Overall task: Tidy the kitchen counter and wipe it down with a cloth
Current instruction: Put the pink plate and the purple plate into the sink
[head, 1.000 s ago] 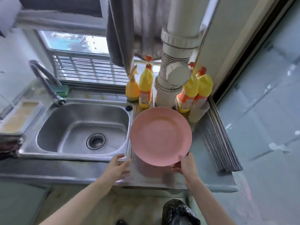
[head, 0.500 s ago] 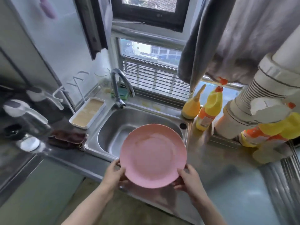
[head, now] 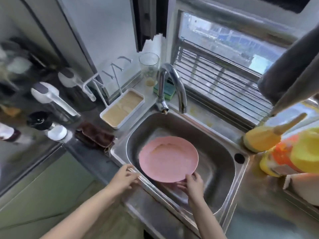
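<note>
Right hand (head: 194,184) pinches round pink plastic plate (head: 168,158) by its near rim | plate over steel sink basin (head: 222,169) (tilted) | left hand (head: 123,177) spread, resting on sink's front edge beside it

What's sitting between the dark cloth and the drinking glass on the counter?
In the head view, a white rectangular tray with a tan insert lies between the dark cloth and the glass.

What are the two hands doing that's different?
The right hand holds the pink plate by its near edge, over the sink; the left hand holds nothing. The right hand reaches into the basin, while the left hand rests at the sink's front rim, fingers relaxed. Both are bare and reach forward from below.
</note>
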